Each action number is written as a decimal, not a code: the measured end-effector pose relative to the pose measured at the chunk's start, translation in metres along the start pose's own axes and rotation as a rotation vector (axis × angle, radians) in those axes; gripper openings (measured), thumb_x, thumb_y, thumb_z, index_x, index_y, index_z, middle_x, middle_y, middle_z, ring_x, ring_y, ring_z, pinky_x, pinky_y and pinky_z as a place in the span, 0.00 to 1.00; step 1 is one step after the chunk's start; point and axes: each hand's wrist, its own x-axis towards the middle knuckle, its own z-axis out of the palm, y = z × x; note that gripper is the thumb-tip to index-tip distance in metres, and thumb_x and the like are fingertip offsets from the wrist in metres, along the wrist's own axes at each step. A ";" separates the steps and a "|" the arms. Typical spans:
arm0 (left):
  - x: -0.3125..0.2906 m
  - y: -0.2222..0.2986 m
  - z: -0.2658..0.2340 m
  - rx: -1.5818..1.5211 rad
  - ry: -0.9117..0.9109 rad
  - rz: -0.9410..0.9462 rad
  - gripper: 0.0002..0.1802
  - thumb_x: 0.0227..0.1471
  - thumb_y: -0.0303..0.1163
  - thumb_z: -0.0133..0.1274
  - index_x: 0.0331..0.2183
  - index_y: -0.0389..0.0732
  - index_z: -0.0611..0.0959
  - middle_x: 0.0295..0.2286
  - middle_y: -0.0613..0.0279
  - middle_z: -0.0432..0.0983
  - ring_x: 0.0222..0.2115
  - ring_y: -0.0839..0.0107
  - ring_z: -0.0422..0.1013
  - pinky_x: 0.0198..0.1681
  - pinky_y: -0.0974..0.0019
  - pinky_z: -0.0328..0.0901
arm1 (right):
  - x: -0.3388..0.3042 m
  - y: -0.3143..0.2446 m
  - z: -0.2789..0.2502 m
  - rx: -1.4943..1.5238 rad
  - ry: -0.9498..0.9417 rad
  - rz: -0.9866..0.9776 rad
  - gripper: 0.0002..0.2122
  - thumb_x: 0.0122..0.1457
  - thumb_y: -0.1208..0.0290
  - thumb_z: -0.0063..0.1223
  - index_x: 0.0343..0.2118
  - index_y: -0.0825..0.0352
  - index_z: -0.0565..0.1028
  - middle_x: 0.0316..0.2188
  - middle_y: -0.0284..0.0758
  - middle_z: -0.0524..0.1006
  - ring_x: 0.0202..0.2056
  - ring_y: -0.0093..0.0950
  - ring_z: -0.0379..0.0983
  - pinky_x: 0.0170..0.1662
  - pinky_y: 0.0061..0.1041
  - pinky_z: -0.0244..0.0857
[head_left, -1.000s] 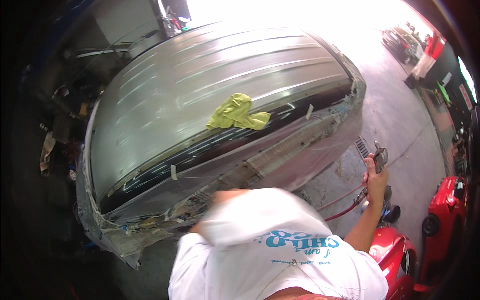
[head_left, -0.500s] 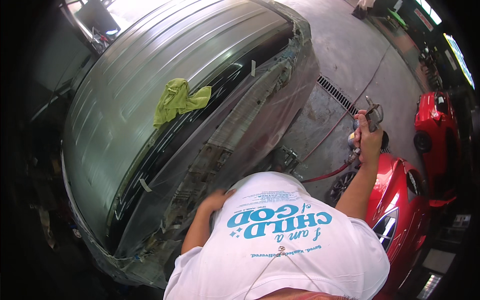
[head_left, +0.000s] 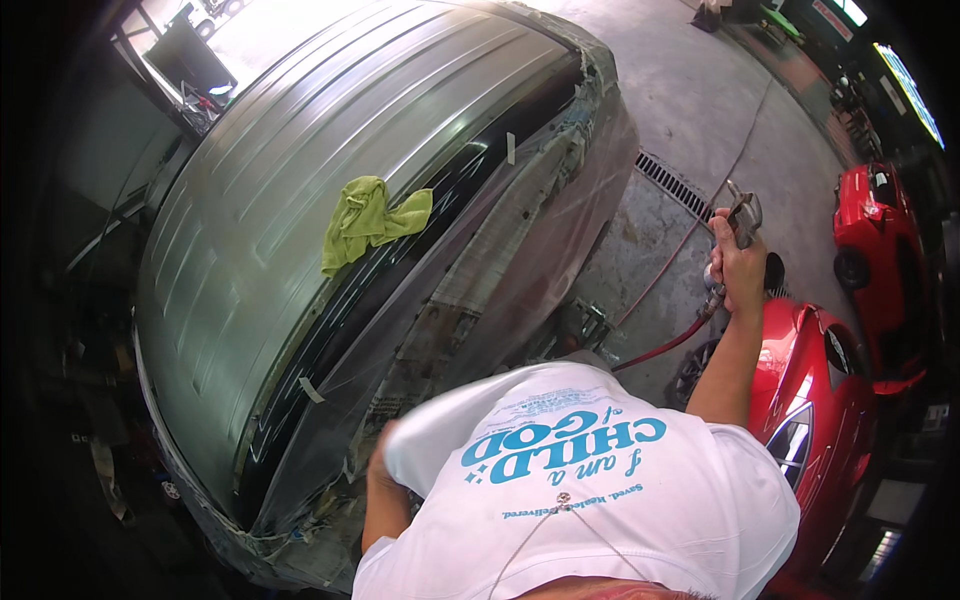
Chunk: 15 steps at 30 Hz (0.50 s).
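My right hand is closed round a metal spray gun, held out over the floor at the right. A red air hose runs up to its lower end. Down at my left side, my left hand is at the pulled-out hem of my white T-shirt; the cloth hides its fingers. Beyond it stands a vehicle with a silver-grey ribbed roof. A crumpled lime-green cloth lies along the roof's near edge.
Clear plastic sheeting and newspaper cover the vehicle's side. A glossy red car stands close on my right, with another red car farther off. A floor drain grate crosses the concrete floor.
My left hand has moved left and down, drawing the T-shirt's hem out sideways. The spray gun has turned slightly in my right hand. The view has shifted a little.
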 end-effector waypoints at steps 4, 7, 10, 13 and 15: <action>-0.030 0.159 0.008 -0.382 -0.417 0.788 0.13 0.51 0.31 0.71 0.33 0.33 0.85 0.29 0.52 0.82 0.24 0.65 0.77 0.28 0.61 0.69 | 0.007 0.004 -0.006 -0.023 0.012 0.003 0.16 0.69 0.64 0.63 0.52 0.70 0.77 0.37 0.33 0.81 0.19 0.13 0.65 0.17 0.17 0.56; -0.021 0.215 0.027 -0.354 -0.926 0.921 0.12 0.50 0.30 0.73 0.28 0.32 0.87 0.23 0.50 0.82 0.18 0.62 0.77 0.19 0.60 0.67 | 0.006 -0.009 -0.006 -0.010 0.016 -0.012 0.16 0.69 0.65 0.64 0.51 0.70 0.78 0.32 0.31 0.79 0.18 0.14 0.65 0.17 0.18 0.56; 0.030 0.230 0.112 -0.294 -1.272 0.891 0.17 0.54 0.36 0.72 0.41 0.33 0.90 0.34 0.45 0.84 0.28 0.48 0.80 0.29 0.53 0.72 | 0.006 -0.007 -0.004 0.058 0.020 -0.018 0.14 0.68 0.65 0.65 0.50 0.69 0.79 0.25 0.26 0.75 0.18 0.15 0.66 0.17 0.19 0.55; 0.065 0.169 0.216 -0.430 -1.378 0.722 0.18 0.57 0.42 0.69 0.39 0.35 0.90 0.33 0.51 0.84 0.28 0.48 0.78 0.32 0.48 0.71 | -0.010 -0.006 0.006 0.040 0.033 -0.011 0.13 0.68 0.66 0.65 0.48 0.68 0.79 0.27 0.27 0.76 0.18 0.14 0.65 0.17 0.19 0.55; 0.065 0.165 0.250 -0.406 -1.404 0.573 0.18 0.57 0.42 0.69 0.38 0.35 0.90 0.33 0.52 0.84 0.28 0.49 0.78 0.32 0.49 0.71 | -0.015 -0.001 0.005 0.048 0.009 -0.017 0.12 0.68 0.67 0.65 0.48 0.68 0.80 0.29 0.27 0.76 0.18 0.14 0.65 0.17 0.18 0.55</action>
